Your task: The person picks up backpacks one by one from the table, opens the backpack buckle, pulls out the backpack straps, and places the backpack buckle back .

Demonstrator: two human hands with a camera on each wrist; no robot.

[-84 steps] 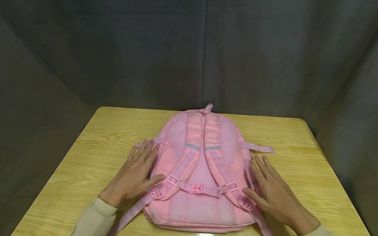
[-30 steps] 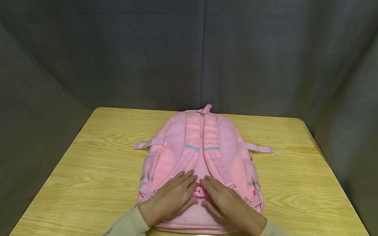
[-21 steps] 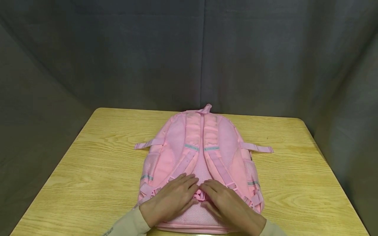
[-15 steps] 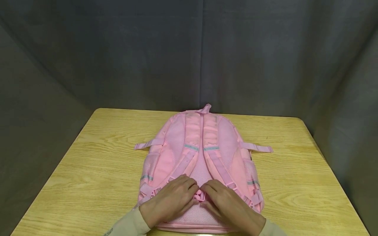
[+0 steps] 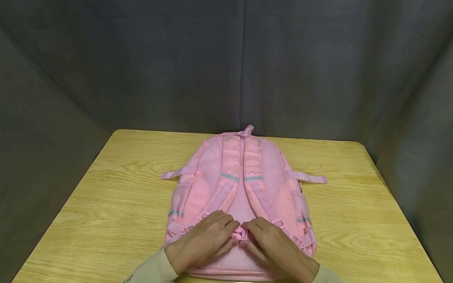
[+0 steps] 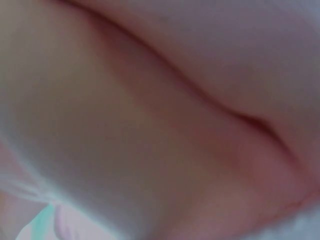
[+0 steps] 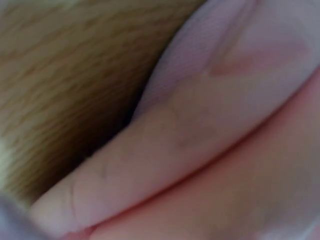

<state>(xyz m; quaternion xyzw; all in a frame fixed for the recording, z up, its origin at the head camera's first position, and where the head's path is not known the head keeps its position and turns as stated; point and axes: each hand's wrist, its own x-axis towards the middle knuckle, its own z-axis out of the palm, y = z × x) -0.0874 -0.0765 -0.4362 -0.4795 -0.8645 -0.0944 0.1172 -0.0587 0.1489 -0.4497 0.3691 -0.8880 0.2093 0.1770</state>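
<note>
A pink backpack lies on the table with its shoulder straps facing up and its top handle at the far end. At its lower middle is the pink plastic side-release buckle of the chest strap, partly covered by fingers. My left hand pinches the buckle's left side between thumb and fingers. From the other side my right hand pinches its right part. Whether the halves are joined is hard to tell. Blurred skin fills most of the left wrist view; a finger of the right hand crosses the right wrist view.
The wooden table extends on both sides of the backpack. Loose side straps stick out left and right from the bag. A dark grey curtain hangs behind and around the table.
Both hands have come inward from the backpack's sides to the chest-strap buckle, and their fingers have curled onto it. In the last half second they have barely shifted. The bag stays in place.
</note>
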